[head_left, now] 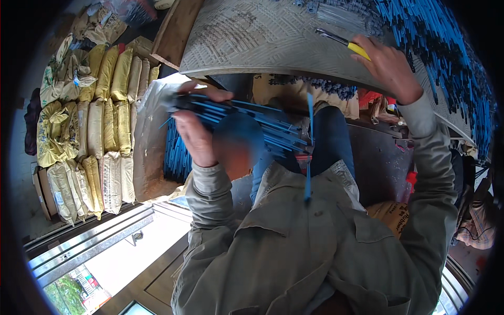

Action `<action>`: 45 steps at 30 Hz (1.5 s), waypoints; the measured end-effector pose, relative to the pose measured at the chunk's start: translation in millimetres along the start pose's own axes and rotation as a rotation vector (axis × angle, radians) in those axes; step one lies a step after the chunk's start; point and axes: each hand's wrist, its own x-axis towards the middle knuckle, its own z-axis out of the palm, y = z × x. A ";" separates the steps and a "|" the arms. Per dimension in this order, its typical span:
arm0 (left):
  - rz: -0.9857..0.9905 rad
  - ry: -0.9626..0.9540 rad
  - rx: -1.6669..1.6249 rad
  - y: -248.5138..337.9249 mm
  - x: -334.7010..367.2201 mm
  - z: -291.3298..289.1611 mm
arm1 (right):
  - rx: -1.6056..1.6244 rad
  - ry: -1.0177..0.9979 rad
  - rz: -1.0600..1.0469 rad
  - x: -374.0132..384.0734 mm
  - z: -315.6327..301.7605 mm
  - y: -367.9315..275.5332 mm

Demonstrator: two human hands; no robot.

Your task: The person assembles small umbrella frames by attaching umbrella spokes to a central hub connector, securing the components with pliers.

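My left hand (195, 134) is closed around a bundle of thin blue plastic sticks (252, 118) with dark ends. The bundle lies level above my lap, pointing right. In my right hand (386, 65), raised over the table edge, is a yellow-handled tool (358, 50) with a slim metal end pointing left; its exact kind I cannot make out. Between my knees hangs a blurred blue strip (308, 181), apart from both hands. Just below the bundle, an open sack (152, 131) holds more blue sticks (178, 157).
A grey textured tabletop (252, 37) spans the far side, with a large heap of blue sticks (436, 47) at right and clear plastic pieces (346, 18) at the back. Stacked yellow and white sacks (97, 126) stand left. A wooden board (176, 31) borders the table; a brown sack (388, 212) sits by my right side.
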 end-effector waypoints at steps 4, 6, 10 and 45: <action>0.030 0.192 -0.379 13.6 15.0 -40.6 | -0.214 -0.241 0.250 -6.7 39.4 14.4; 0.028 0.237 -0.520 12.7 16.3 -58.4 | -0.121 -0.113 0.180 -11.7 50.4 1.8; -0.022 0.080 -0.668 -17.8 12.9 -73.5 | 0.305 0.088 -0.110 -23.9 53.6 -49.6; -0.459 -0.170 -0.052 -56.6 -94.4 3.4 | 1.826 -0.115 0.250 -51.1 25.5 -181.1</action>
